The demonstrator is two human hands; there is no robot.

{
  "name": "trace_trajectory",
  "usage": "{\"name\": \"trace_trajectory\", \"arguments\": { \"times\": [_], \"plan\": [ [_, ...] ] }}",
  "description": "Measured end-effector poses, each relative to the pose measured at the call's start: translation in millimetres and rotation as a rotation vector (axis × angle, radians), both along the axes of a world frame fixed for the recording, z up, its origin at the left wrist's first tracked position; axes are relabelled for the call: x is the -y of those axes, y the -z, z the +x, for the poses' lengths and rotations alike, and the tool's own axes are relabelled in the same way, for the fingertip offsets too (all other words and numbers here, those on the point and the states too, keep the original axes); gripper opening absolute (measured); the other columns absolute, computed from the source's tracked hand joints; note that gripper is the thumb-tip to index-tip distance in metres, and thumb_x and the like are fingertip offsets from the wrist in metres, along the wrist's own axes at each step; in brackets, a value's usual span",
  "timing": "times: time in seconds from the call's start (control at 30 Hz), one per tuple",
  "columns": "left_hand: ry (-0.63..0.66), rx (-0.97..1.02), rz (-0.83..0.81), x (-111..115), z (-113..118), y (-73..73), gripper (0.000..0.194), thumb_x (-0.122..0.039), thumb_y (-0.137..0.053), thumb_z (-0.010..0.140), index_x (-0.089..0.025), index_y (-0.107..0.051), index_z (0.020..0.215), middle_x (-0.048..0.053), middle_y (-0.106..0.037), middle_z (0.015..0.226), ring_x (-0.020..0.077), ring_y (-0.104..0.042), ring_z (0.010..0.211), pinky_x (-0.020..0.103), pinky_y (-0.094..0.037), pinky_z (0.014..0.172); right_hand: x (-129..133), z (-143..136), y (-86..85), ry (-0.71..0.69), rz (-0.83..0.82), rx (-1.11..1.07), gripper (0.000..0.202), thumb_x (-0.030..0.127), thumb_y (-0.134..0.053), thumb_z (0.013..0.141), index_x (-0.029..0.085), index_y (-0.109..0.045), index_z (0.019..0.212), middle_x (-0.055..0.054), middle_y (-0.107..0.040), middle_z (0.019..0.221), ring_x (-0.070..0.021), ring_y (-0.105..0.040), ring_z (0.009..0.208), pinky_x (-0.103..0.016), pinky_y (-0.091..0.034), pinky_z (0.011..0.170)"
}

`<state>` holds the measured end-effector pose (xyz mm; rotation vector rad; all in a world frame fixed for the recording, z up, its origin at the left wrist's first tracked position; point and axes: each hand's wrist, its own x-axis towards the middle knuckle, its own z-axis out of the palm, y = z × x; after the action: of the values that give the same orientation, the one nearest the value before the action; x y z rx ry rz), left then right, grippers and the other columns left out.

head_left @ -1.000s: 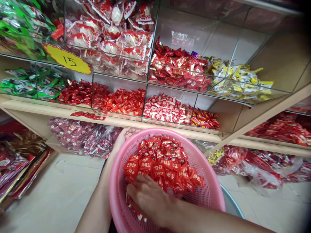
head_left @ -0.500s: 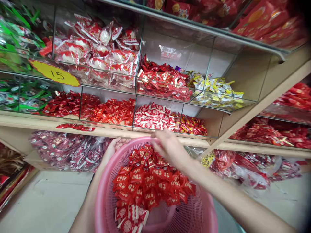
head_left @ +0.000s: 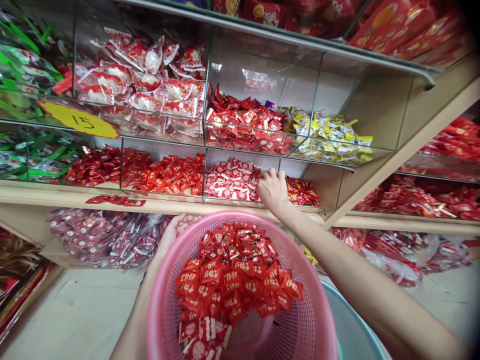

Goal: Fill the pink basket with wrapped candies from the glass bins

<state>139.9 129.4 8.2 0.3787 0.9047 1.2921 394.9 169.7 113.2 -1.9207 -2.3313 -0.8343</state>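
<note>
My left hand [head_left: 183, 226] is wrapped about the outside of the pink plastic basket [head_left: 156, 295] at its far left, its fingers partly hidden behind the rim. Inside lie many red wrapped candies [head_left: 232, 280], with a few red-and-white wrapped candies [head_left: 202, 332] near the front. My right hand [head_left: 273, 191] reaches over the low clear front of the bottom bins, fingers curled. It is between the red-and-white candies [head_left: 232, 180] and the red-and-yellow candies [head_left: 303, 191]. Its fingertips are hidden, and anything inside them cannot be made out.
Clear dividers split the shelves into candy bins. A yellow price tag [head_left: 78, 119] reading 15 hangs at left. Loose red packets [head_left: 115, 200] lie on the wooden ledge [head_left: 56, 194]. Bagged candy [head_left: 101, 235] sits underneath. A teal tub [head_left: 354, 320] stands behind the basket at right.
My right hand has moved from above the basket's far rim up and forward to the bottom bins. The left hand stays on the basket, and the view has shifted slightly.
</note>
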Motion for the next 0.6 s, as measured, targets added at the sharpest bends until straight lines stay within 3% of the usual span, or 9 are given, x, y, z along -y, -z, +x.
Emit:
{"name": "trace_trajectory", "arguments": {
  "times": [0.23,0.37,0.47,0.6],
  "plan": [
    [-0.006,0.003,0.002,0.0,-0.2,0.7,0.02,-0.014,-0.044,0.083,-0.014,-0.061,0.073,0.007,-0.07,0.066,0.0188,-0.069,0.069,0.03,-0.052,0.075,6.7,4.8,-3.2,0.014,0.025,-0.028,0.029,0.011,-0.042,0.085,0.012,-0.07,0.088,-0.018,-0.061,0.093,-0.0281,-0.038,0.095,-0.042,-0.023,0.078],
    [-0.009,0.009,0.005,1.6,1.2,-0.1,0.021,-0.016,-0.044,0.083,-0.014,-0.061,0.071,0.006,-0.069,0.064,0.0183,-0.068,0.065,0.03,-0.052,0.072,25.3,8.8,-12.8,-0.035,0.108,-0.111,0.03,0.012,-0.04,0.087,0.012,-0.069,0.081,-0.016,-0.061,0.094,-0.0272,-0.039,0.093,-0.04,-0.024,0.074],
    [-0.022,0.013,0.009,2.7,2.5,-0.7,0.024,-0.016,-0.043,0.084,-0.014,-0.06,0.067,0.006,-0.068,0.064,0.0163,-0.067,0.062,0.027,-0.052,0.069,58.2,4.3,-15.9,-0.165,0.148,-0.278,0.034,0.017,-0.035,0.092,0.015,-0.068,0.082,-0.012,-0.062,0.1,-0.0249,-0.042,0.092,-0.038,-0.026,0.073],
    [-0.027,0.015,0.008,4.1,4.5,-1.5,0.023,-0.015,-0.043,0.084,-0.014,-0.061,0.069,0.005,-0.068,0.065,0.0145,-0.065,0.059,0.025,-0.051,0.065,117.1,-16.6,2.6,-0.468,-0.104,-0.568,0.031,0.025,-0.039,0.094,0.019,-0.068,0.084,-0.005,-0.063,0.097,-0.0194,-0.048,0.087,-0.034,-0.032,0.075]
  ]
}}
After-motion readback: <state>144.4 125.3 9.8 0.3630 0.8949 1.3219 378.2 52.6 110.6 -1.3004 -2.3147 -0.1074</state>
